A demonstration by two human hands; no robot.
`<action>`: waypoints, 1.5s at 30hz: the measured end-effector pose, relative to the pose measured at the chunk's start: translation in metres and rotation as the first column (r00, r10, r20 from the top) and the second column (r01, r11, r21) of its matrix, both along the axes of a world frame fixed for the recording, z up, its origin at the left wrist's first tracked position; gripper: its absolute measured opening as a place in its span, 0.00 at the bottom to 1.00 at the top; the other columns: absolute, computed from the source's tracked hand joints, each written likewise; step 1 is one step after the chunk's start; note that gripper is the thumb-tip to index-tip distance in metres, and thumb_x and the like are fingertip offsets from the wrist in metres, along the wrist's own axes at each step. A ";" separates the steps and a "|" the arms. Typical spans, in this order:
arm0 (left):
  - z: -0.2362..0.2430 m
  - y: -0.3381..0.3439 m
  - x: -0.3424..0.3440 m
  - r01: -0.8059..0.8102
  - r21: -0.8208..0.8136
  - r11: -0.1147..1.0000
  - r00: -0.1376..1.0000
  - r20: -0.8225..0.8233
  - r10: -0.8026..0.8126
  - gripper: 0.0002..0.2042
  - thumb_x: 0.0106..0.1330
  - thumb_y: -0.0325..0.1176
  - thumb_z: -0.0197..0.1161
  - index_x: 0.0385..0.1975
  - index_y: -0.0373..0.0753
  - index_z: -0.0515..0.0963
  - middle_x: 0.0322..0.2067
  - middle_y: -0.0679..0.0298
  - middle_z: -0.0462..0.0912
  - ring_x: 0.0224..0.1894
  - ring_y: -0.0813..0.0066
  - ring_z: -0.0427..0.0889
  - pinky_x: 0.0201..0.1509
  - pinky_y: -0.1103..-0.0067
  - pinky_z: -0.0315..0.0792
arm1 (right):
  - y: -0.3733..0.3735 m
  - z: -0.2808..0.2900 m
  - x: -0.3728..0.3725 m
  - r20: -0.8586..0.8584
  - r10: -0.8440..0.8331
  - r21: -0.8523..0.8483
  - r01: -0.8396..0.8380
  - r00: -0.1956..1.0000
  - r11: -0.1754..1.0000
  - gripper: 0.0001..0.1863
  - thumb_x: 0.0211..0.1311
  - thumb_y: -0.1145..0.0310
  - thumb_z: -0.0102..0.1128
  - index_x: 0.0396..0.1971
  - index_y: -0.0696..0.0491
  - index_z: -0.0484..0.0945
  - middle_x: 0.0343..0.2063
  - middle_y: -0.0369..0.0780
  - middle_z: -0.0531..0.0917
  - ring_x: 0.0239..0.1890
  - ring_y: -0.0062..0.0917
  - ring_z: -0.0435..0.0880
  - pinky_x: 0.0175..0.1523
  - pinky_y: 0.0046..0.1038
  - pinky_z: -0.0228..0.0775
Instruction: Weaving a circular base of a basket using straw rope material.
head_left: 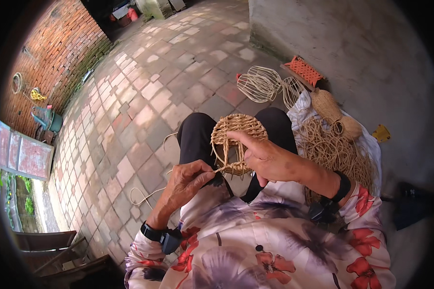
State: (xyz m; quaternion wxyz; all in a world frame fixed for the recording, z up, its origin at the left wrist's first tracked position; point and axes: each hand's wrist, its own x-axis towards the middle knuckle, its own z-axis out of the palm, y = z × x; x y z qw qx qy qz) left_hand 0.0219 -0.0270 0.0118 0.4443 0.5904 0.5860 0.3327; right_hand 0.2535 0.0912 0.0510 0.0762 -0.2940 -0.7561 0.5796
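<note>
A small, partly woven straw-coloured basket (238, 126) rests between my knees, its woven face toward the top and an open gap in its near part. Closed in a pinch at the basket's near left edge, my left hand (189, 179) grips a strand of natural cord (219, 170). A loose length of pale cord (147, 196) trails over the paving to the left of that hand. My right hand (271, 161) holds the basket from the right, with its index finger lying across the weave. Some of its other fingers are hidden.
To my right, a heap of loose cord (333, 156) lies on a white sack (377, 169), beside a bulbous woven piece (326, 105). Bare wire frames (261, 85) and an orange lattice object (305, 70) sit near the wall. A teal bucket (56, 122) stands far left.
</note>
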 end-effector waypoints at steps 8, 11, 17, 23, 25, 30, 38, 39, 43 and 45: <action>-0.008 0.000 0.000 -0.027 0.016 1.000 0.999 0.029 0.026 0.08 0.69 0.34 0.62 0.32 0.36 0.78 0.23 0.72 0.75 0.28 0.87 0.70 0.31 0.85 0.65 | -0.012 -0.016 0.005 -0.188 -0.294 -0.576 0.137 0.937 0.806 0.34 0.62 0.76 0.45 0.70 0.55 0.49 0.29 0.38 0.73 0.13 0.14 0.71 0.13 0.15 0.57; -0.012 0.001 -0.003 -0.052 -0.014 0.999 0.994 0.090 0.053 0.08 0.69 0.34 0.62 0.32 0.36 0.78 0.23 0.74 0.74 0.27 0.88 0.70 0.30 0.86 0.65 | -0.013 -0.022 0.007 -0.194 -0.336 -0.603 0.158 0.922 0.782 0.33 0.62 0.76 0.45 0.69 0.55 0.51 0.32 0.40 0.73 0.13 0.13 0.71 0.12 0.15 0.54; -0.018 0.002 -0.004 -0.070 -0.063 0.996 0.986 0.144 0.078 0.07 0.69 0.33 0.62 0.31 0.36 0.78 0.23 0.74 0.75 0.26 0.87 0.70 0.30 0.85 0.66 | -0.017 -0.027 0.004 -0.198 -0.367 -0.511 0.224 0.909 0.830 0.32 0.61 0.78 0.49 0.66 0.52 0.55 0.28 0.36 0.73 0.12 0.14 0.68 0.12 0.17 0.52; -0.010 0.002 -0.004 -0.017 -0.054 0.998 0.994 0.111 0.023 0.08 0.69 0.34 0.62 0.32 0.36 0.79 0.23 0.74 0.76 0.27 0.87 0.70 0.31 0.85 0.66 | -0.019 -0.027 0.002 -0.180 -0.358 -0.423 0.256 0.916 0.869 0.27 0.61 0.81 0.50 0.62 0.52 0.61 0.27 0.38 0.77 0.11 0.14 0.68 0.14 0.20 0.62; -0.011 0.000 -0.004 -0.004 -0.049 0.999 0.997 0.073 0.007 0.08 0.69 0.34 0.62 0.32 0.36 0.79 0.23 0.74 0.76 0.28 0.88 0.70 0.31 0.85 0.66 | -0.019 -0.012 0.007 -0.141 -0.339 -0.278 0.292 0.930 0.915 0.22 0.61 0.80 0.51 0.56 0.54 0.67 0.28 0.39 0.78 0.13 0.18 0.72 0.17 0.23 0.66; -0.011 -0.005 -0.001 -0.030 -0.086 0.996 0.988 0.146 0.042 0.08 0.69 0.35 0.63 0.33 0.37 0.78 0.24 0.75 0.75 0.26 0.88 0.70 0.28 0.86 0.65 | 0.000 -0.025 0.014 -0.472 -0.196 0.520 0.451 0.859 0.725 0.09 0.57 0.82 0.54 0.37 0.56 0.78 0.30 0.41 0.79 0.26 0.32 0.82 0.31 0.32 0.73; -0.017 -0.006 -0.003 -0.046 -0.094 0.995 0.979 0.195 0.064 0.07 0.69 0.35 0.63 0.33 0.38 0.78 0.24 0.75 0.74 0.25 0.89 0.70 0.28 0.87 0.65 | 0.005 -0.025 0.008 -0.164 0.079 0.665 0.051 0.983 0.745 0.09 0.51 0.82 0.55 0.29 0.52 0.78 0.31 0.40 0.78 0.31 0.39 0.82 0.36 0.39 0.73; -0.017 -0.006 -0.003 -0.061 -0.104 0.993 0.972 0.222 0.083 0.07 0.69 0.34 0.63 0.33 0.39 0.79 0.24 0.76 0.75 0.25 0.90 0.70 0.28 0.88 0.65 | 0.006 -0.025 0.008 -0.140 0.099 0.678 0.022 0.985 0.735 0.08 0.51 0.81 0.55 0.29 0.51 0.78 0.31 0.39 0.78 0.31 0.39 0.82 0.36 0.39 0.73; -0.012 -0.001 -0.006 -0.049 -0.068 0.997 0.995 0.088 0.055 0.07 0.70 0.32 0.61 0.32 0.36 0.79 0.23 0.73 0.76 0.26 0.87 0.70 0.30 0.84 0.67 | 0.010 -0.031 0.010 -0.112 0.108 0.685 -0.002 0.988 0.728 0.07 0.51 0.80 0.57 0.29 0.51 0.78 0.31 0.39 0.78 0.31 0.39 0.82 0.36 0.38 0.73; -0.017 0.000 -0.006 -0.102 -0.061 0.993 0.992 0.064 0.105 0.08 0.70 0.34 0.62 0.32 0.35 0.79 0.22 0.73 0.76 0.25 0.87 0.71 0.29 0.84 0.67 | 0.011 -0.043 0.012 -0.387 0.031 0.643 0.246 0.921 0.725 0.06 0.52 0.79 0.59 0.29 0.51 0.78 0.30 0.38 0.77 0.30 0.37 0.82 0.35 0.36 0.74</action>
